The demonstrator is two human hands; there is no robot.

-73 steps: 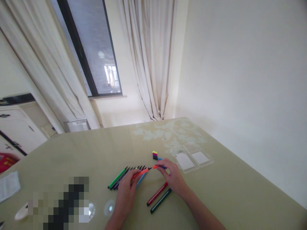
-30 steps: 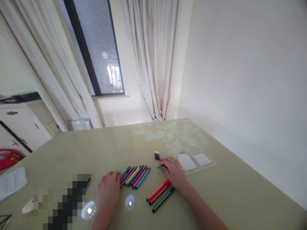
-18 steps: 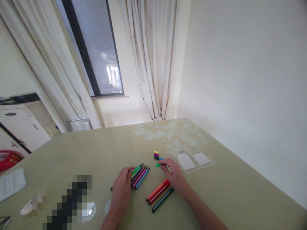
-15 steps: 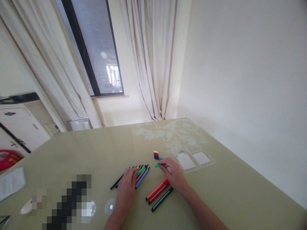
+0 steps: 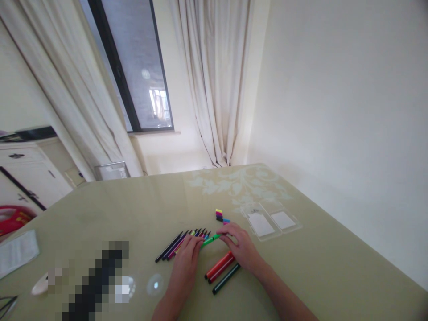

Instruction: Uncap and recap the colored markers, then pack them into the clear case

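A green marker pen [image 5: 207, 242] is pinched in the fingers of my left hand [image 5: 187, 258], its tip end pointing to the right. My right hand [image 5: 242, 247] grips the green cap [image 5: 219, 236] at that end, and cap and pen now meet or nearly meet. Under and beside my left hand lies a row of uncapped marker pens [image 5: 170, 246] in several colours, tips pointing away from me. Small loose caps [image 5: 219, 215], yellow, magenta and dark, lie together just beyond my hands. Blue and pink caps [image 5: 226, 221] are partly hidden by my right fingers.
Two thick red markers [image 5: 219, 267] and a dark green marker [image 5: 226, 279] lie below my right wrist. An opened clear plastic case [image 5: 277, 232] with white cards is at the right. A folded white cloth or packet [image 5: 18, 252] rests at the table's [image 5: 117, 205] left.
My left hand has moved right with the green pen, off the row of pens, and its tip has come to the cap in my right hand.
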